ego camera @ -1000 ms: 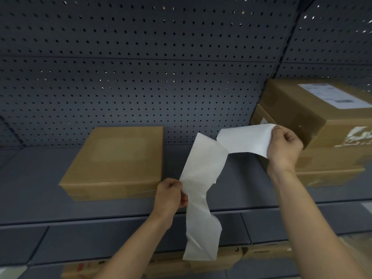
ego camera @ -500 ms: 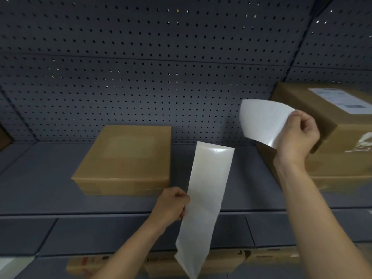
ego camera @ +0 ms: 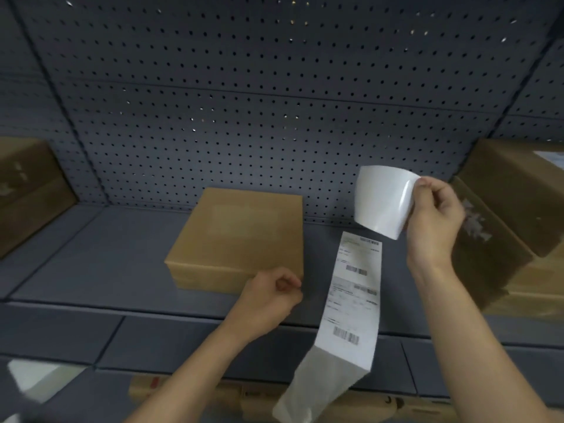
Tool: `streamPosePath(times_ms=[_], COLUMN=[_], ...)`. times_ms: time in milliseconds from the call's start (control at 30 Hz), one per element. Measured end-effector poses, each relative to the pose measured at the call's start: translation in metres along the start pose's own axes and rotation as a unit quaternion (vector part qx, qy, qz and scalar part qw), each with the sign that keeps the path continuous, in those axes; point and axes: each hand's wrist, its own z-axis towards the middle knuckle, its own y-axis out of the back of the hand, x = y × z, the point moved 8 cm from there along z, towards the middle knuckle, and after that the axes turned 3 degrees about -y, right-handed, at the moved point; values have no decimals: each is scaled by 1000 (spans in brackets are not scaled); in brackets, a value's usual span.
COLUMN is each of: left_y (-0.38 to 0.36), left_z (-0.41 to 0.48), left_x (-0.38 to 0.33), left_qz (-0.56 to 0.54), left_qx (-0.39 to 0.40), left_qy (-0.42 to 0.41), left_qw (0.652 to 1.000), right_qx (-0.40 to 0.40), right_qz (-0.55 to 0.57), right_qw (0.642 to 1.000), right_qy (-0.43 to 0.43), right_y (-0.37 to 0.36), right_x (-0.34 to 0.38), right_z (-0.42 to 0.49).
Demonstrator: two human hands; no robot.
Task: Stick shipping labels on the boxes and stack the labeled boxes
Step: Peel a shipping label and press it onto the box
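Label (ego camera: 381,203): one peeled; boxes (ego camera: 241,239): maybe six.

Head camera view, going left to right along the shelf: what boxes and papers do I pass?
Boxes at the left edge → plain box → printed label strip → peeled label, pinched by the right hand → stacked boxes at the right.

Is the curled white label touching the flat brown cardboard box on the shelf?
Apart. In the head view, the right hand pinches the curled white label, and grey shelf and wall show between it and the brown cardboard box.
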Motion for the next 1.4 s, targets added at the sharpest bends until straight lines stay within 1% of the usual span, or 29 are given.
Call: streamPosePath(times_ms=[100, 167, 267, 367, 433, 500, 567, 633, 767, 833, 933, 1000, 1067, 1100, 1167, 1233, 1267, 1400], left_y=[27, 44, 65, 80, 87, 95, 102, 110, 125, 128, 133, 139, 142, 142, 142, 142, 142, 144], left_z=[4, 9, 17, 28, 35, 40, 43, 45, 45, 45, 46, 48, 48, 48, 48, 48, 48, 48], left_x=[-12, -17, -29, -37, -37, -36, -32, -29, -23, -20, -16, -11, -8, -7, -6, -6, -5, -3], left_qz=[-59, -125, -237, -302, -317, -332, -349, -330, -238, -212, -195, -195, -198, -198, -197, -193, -192, -190], left_qx=[-16, -23, -12, 7, 13, 14, 8, 2, -32, -32, -41, -54, -49, -43, -33, -28, -28, -30], left_qy=[-28, -30, -27, -15, -8, -8, -8, -20, -52, -56, -63, -62, -63, -65, -65, -67, -67, -65], left_qw=[998, 991, 971, 953, 948, 943, 937, 944, 969, 975, 978, 977, 977, 977, 978, 979, 979, 979], right_qx=[50, 75, 111, 151, 177, 208, 231, 254, 321, 337, 334, 293, 238, 217, 205, 221, 231, 239], right_qz=[-30, -51, -61, -104, -157, -224, -258, -269, -311, -303, -243, -216, -209, -203, -166, -118, -106, -90], right_qw=[998, 995, 990, 978, 961, 929, 906, 893, 857, 858, 890, 918, 942, 951, 964, 965, 962, 958], right_qy=[19, 35, 60, 98, 146, 207, 245, 255, 255, 243, 191, 157, 115, 84, 1, -72, -95, -126], right_y=[-30, -51, -80, -106, -119, -132, -141, -148, -162, -163, -157, -149, -141, -138, -136, -139, -141, -145], right_x=[2, 8, 18, 22, 22, 22, 20, 20, 11, 8, 7, 6, -1, -6, -19, -29, -32, -39], right_z=[-23, -43, -74, -101, -116, -131, -143, -152, -166, -167, -161, -150, -136, -129, -121, -119, -119, -121])
